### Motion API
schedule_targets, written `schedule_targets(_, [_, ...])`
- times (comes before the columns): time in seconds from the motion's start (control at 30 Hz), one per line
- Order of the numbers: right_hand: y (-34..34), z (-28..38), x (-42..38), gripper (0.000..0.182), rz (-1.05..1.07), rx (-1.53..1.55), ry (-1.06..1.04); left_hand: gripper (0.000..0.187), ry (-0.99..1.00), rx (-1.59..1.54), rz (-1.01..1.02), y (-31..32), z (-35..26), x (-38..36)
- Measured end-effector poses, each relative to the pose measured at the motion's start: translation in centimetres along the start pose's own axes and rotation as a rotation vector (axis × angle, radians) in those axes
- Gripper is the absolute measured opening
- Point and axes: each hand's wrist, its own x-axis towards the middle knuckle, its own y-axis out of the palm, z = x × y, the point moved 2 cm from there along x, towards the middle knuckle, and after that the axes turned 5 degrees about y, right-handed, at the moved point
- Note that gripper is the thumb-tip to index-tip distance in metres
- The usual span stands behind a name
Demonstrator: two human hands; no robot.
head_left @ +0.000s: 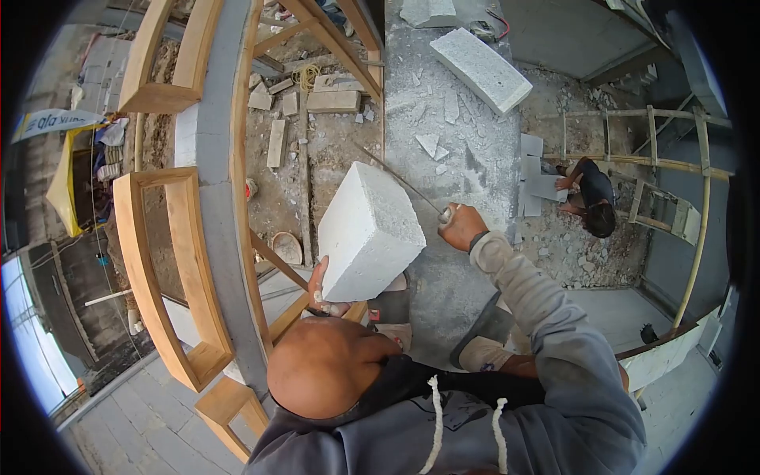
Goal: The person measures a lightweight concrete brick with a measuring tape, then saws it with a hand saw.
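Note:
A large white aerated-concrete block (372, 229) stands tilted at the middle of the view, with its corners toward me. My left hand (321, 289) is closed against the block's lower left edge, fingers and thumb on its side and underside. To the right, my right hand (463, 228) is wrapped round the handle of a long, thin metal tool (404, 180). Seen edge-on, the tool's blade slants up and left and passes beside the block's top right edge. The exact kind of tool does not show.
Below the block runs a dusty grey ledge (467, 158) with white chips. Another white block (481, 71) lies on it, near a tape measure (483, 30). Wooden frames (178, 277) stand at left. A person (594, 190) crouches on the lower right, beside bamboo scaffolding (701, 190).

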Motion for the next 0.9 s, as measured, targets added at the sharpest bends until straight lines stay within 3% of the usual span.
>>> schedule_targets(0.13, [-2.3,1.4,-1.8,0.030,0.047,0.127,-0.023,0.053,-0.097,-0.102,0.021,-3.7,1.4,0.5])
schedule_targets(0.2, [-2.9,2.6,-2.4,0.029,-0.058,0.414,-0.091,0.053,-0.133,-0.088,0.077,-3.5,1.0,1.0])
schedule_targets(0.23, [-1.9,2.0,-2.2,0.029,-0.052,0.429,-0.077,0.053,0.005,-0.033,0.134,-5.9,2.3,1.9])
schedule_targets(0.27, [-0.7,0.8,-1.3,0.029,-0.056,0.431,-0.083,0.053,0.012,-0.030,0.137,-4.5,1.7,1.2])
schedule_targets(0.33, [0.4,-0.9,0.5,0.025,0.009,-0.007,-0.015,0.052,-0.087,-0.092,0.019,0.3,0.0,-0.5])
schedule_targets(0.5, [-1.8,-0.5,-0.4,0.030,0.082,0.128,0.036,0.050,-0.049,-0.121,0.085,1.0,0.1,-0.9])
schedule_targets(0.57, [-2.4,-0.9,-1.1,0.029,-0.010,0.277,0.056,0.050,-0.027,-0.159,0.114,2.1,-0.6,-1.5])
schedule_targets(0.63, [-3.2,-1.8,-1.7,0.027,-0.093,0.269,0.040,0.051,0.053,0.052,0.127,4.3,-2.1,-2.5])
schedule_targets(0.73, [-4.4,-4.7,-1.6,0.026,-0.160,0.106,-0.004,0.051,0.010,0.261,0.142,3.2,-2.9,-1.5])
schedule_targets(0.83, [-4.9,-6.6,-1.5,0.030,-0.168,0.020,0.014,0.051,0.102,0.377,0.178,5.2,-3.6,-3.4])
schedule_targets(0.9, [-4.0,-9.0,-0.5,0.039,-0.387,-0.096,0.108,0.052,0.133,0.325,0.145,5.1,-2.6,-3.5])
